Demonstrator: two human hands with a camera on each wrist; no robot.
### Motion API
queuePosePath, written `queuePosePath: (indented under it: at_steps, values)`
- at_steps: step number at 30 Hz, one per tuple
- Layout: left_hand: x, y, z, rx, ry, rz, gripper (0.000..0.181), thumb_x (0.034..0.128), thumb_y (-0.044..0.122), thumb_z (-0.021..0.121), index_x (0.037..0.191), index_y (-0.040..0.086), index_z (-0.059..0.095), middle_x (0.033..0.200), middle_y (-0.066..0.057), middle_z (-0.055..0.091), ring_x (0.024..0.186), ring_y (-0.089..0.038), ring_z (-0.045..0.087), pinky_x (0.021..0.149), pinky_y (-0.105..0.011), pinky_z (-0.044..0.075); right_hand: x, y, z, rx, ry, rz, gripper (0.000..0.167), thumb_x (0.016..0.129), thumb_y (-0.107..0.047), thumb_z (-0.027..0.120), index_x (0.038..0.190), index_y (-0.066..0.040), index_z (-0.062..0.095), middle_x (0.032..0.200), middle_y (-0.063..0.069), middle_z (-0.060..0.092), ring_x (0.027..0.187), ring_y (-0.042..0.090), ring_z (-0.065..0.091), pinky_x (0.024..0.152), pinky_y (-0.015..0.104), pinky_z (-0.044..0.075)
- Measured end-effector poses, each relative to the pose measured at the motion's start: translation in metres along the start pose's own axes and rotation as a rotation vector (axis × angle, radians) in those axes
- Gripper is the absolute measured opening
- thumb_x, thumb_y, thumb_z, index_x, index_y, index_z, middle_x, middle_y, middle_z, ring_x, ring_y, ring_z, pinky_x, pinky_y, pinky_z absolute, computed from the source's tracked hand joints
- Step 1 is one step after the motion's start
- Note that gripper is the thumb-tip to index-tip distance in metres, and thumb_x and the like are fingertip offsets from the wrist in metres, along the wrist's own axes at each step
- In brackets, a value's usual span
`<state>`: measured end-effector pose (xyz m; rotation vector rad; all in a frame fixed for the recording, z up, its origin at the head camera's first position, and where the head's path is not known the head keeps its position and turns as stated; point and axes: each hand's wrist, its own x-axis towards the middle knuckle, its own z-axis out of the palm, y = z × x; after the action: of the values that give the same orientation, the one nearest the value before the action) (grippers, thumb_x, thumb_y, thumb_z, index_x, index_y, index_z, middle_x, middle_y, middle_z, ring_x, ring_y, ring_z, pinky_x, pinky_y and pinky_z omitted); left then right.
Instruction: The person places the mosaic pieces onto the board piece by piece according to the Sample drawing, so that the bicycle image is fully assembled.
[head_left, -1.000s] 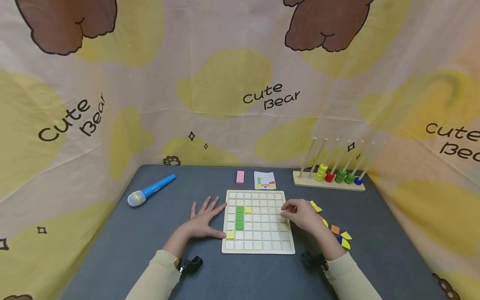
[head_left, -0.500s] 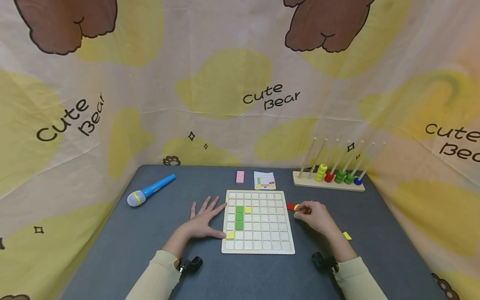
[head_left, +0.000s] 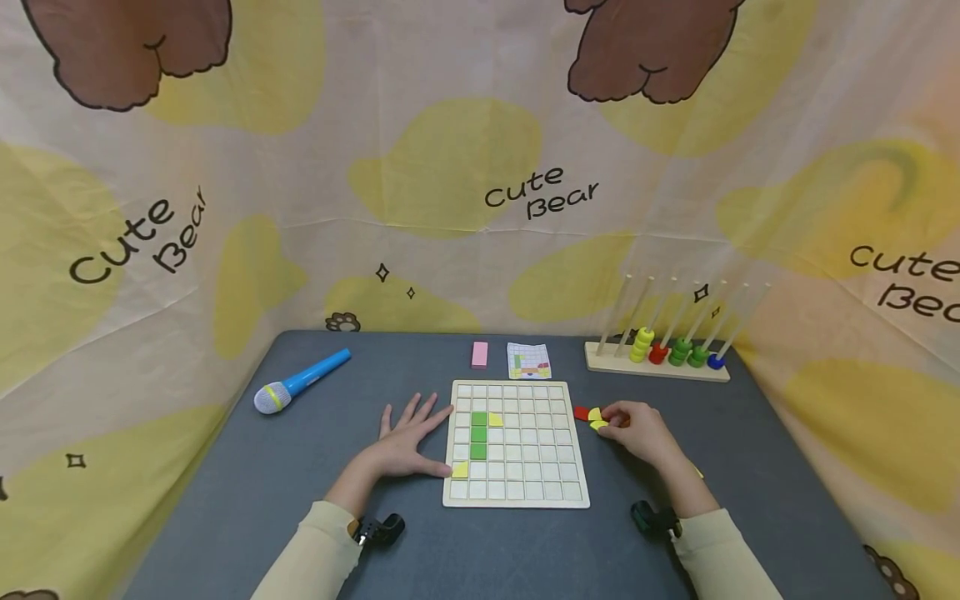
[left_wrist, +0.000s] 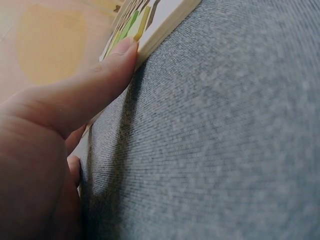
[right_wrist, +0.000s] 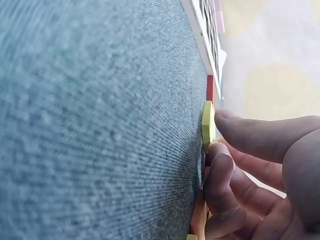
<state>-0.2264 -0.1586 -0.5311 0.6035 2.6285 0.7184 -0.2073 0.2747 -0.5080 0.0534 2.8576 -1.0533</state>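
My left hand (head_left: pixel 405 447) lies spread on the table, its thumb and a fingertip touching the left edge of the white grid board (head_left: pixel 525 506). In the left wrist view, the thumb (left_wrist: pixel 107 72) presses the board's rim beside a yellow piece (left_wrist: pixel 142 24). Three green squares (head_left: pixel 478 434) and two yellow pieces (head_left: pixel 496 420) sit in the grid. Right of the board, my right hand (head_left: pixel 641 433) pinches a yellow piece (head_left: pixel 597 425) between thumb and finger, low over the table; the right wrist view shows this piece (right_wrist: pixel 208 126) at the fingertips. A red piece (head_left: pixel 581 413) and another yellow piece (head_left: pixel 595 413) lie alongside.
A blue toy microphone (head_left: pixel 303 381) lies at the left. Behind the board are a pink block (head_left: pixel 480 355) and a small pattern card (head_left: pixel 529 362). A wooden rack (head_left: pixel 656 364) with rods and coloured beads stands at the back right. More pieces are partly hidden by my right hand.
My right hand has moved right, off the board's right edge to the loose pieces, uncovering the red piece and yellow ones. My left hand has stayed in place.
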Motion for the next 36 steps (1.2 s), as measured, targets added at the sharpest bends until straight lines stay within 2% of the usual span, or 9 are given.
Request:
queuePosePath:
  at_steps: [10, 20, 26, 32, 36]
  values:
    - [-0.001, 0.001, 0.0, 0.001, 0.006, 0.005, 0.108, 0.0723, 0.073, 0.075, 0.161, 0.036, 0.025, 0.171, -0.002, 0.007, 0.157, -0.034, -0.009, 0.113, -0.07, -0.018, 0.0, -0.006, 0.002, -0.061, 0.011, 0.029, 0.023, 0.085, -0.021, 0.082, 0.1, -0.005, 0.074, 0.08, 0.005, 0.064, 0.074, 0.02, 0.054, 0.064, 0.03, 0.042]
    - [-0.003, 0.002, -0.001, 0.003, 0.0, -0.004, 0.108, 0.0727, 0.072, 0.075, 0.161, 0.037, 0.024, 0.171, -0.001, 0.006, 0.157, -0.033, -0.009, 0.114, -0.069, -0.018, 0.0, -0.011, 0.002, -0.112, -0.066, 0.005, 0.018, 0.087, -0.019, 0.08, 0.096, -0.006, 0.073, 0.081, 0.004, 0.061, 0.074, 0.019, 0.053, 0.064, 0.031, 0.042]
    - [-0.004, 0.003, -0.002, 0.0, -0.001, -0.006, 0.108, 0.073, 0.07, 0.077, 0.161, 0.035, 0.024, 0.171, -0.002, 0.006, 0.157, -0.034, -0.009, 0.114, -0.07, -0.017, 0.001, -0.013, 0.002, -0.168, -0.077, -0.005, 0.016, 0.086, -0.019, 0.08, 0.094, -0.007, 0.072, 0.081, 0.004, 0.059, 0.075, 0.019, 0.051, 0.064, 0.031, 0.04]
    - [-0.004, 0.002, -0.001, 0.001, 0.005, -0.005, 0.108, 0.0728, 0.072, 0.076, 0.161, 0.036, 0.024, 0.171, -0.001, 0.006, 0.157, -0.033, -0.009, 0.113, -0.069, -0.018, 0.0, -0.015, 0.003, -0.172, -0.081, -0.003, 0.017, 0.085, -0.019, 0.081, 0.087, -0.008, 0.068, 0.078, 0.005, 0.055, 0.072, 0.019, 0.05, 0.062, 0.031, 0.037]
    - [-0.005, 0.003, -0.001, -0.004, 0.007, 0.002, 0.108, 0.0728, 0.072, 0.076, 0.161, 0.036, 0.024, 0.171, -0.001, 0.006, 0.157, -0.034, -0.009, 0.113, -0.07, -0.018, -0.001, -0.017, 0.002, -0.123, -0.081, -0.016, 0.02, 0.086, -0.021, 0.081, 0.087, -0.009, 0.066, 0.078, 0.005, 0.055, 0.073, 0.02, 0.05, 0.062, 0.031, 0.037]
